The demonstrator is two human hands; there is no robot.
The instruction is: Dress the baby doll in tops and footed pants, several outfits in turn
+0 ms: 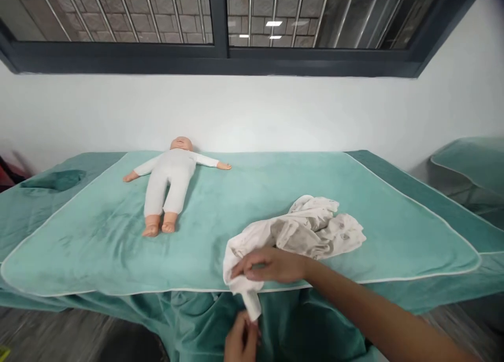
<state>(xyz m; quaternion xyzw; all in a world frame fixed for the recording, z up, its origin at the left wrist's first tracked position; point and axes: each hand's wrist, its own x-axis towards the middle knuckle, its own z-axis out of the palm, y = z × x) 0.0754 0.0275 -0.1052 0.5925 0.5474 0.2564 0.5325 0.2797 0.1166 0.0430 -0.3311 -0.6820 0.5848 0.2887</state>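
Note:
A crumpled white baby garment (pixel 303 228) lies near the front edge of the teal blanket (pixel 98 246), one end hanging over the edge. My right hand (pixel 271 266) rests on that end, fingers pinching the cloth. My left hand (pixel 241 340) is below the edge, closed on the hanging tip of the same garment. A baby doll (pixel 169 181) in a white suit lies on its back at the far left of the blanket, arms spread, well away from both hands.
The blanket covers a bed (pixel 413 183) draped in darker teal against a white wall under a dark-framed window. A dark teal cloth lump (pixel 55 180) lies at the far left. Another teal-covered bed (pixel 472 162) stands at the right.

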